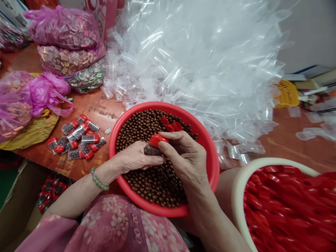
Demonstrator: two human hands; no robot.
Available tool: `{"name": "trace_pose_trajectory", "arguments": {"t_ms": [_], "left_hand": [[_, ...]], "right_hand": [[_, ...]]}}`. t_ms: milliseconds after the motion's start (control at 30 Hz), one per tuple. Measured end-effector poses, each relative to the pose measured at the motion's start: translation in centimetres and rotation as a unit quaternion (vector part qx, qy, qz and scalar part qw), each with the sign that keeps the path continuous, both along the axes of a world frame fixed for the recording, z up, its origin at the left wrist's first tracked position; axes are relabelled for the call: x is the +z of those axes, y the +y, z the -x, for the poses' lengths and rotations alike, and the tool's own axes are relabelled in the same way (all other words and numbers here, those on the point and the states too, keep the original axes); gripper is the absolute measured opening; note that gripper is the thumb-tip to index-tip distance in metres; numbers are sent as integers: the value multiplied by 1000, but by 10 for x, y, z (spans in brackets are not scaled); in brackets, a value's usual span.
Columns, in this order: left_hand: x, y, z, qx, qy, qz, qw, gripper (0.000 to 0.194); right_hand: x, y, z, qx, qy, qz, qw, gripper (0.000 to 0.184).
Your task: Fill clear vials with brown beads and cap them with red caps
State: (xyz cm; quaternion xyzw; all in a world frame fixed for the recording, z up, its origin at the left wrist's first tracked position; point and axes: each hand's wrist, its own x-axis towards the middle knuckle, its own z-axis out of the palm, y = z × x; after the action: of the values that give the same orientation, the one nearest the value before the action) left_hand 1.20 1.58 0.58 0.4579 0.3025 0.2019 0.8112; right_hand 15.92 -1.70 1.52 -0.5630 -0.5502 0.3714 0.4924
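Over a red basin [113, 140] of small brown balls [141, 127], my left hand [132, 156] is closed around a small clear plastic container [151, 149] with dark balls inside. My right hand [190, 157] pinches a red cap [158, 139] at the container's top end; whether the cap is fully seated cannot be made out. A few loose red caps [172, 125] lie on the balls just beyond my right fingers. To the left of the basin, several filled containers with red caps [81, 136] rest in a pile on the table.
A large heap of clear empty containers [194, 63] covers the back of the table [91, 101]. At right stands a cream tub [237, 196] full of red caps [288, 206]. Pink bags [65, 31] are stacked at left. Below, a cardboard box [15, 199] holds capped containers. A yellow basket [287, 93] sits behind.
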Motion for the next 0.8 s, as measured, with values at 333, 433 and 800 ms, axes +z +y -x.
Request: {"name": "trace_pose_trajectory", "arguments": {"t_ms": [333, 433, 800], "left_hand": [[1, 2, 1, -2, -24, 45, 999, 50], [1, 1, 1, -6, -28, 42, 999, 51], [-3, 6, 4, -24, -52, 149, 987, 47]], "right_hand": [[-5, -1, -3, 5, -25, -32, 999, 13], [-4, -1, -6, 22, -52, -33, 998, 13], [3, 4, -19, 178, -188, -67, 963, 57]]}}
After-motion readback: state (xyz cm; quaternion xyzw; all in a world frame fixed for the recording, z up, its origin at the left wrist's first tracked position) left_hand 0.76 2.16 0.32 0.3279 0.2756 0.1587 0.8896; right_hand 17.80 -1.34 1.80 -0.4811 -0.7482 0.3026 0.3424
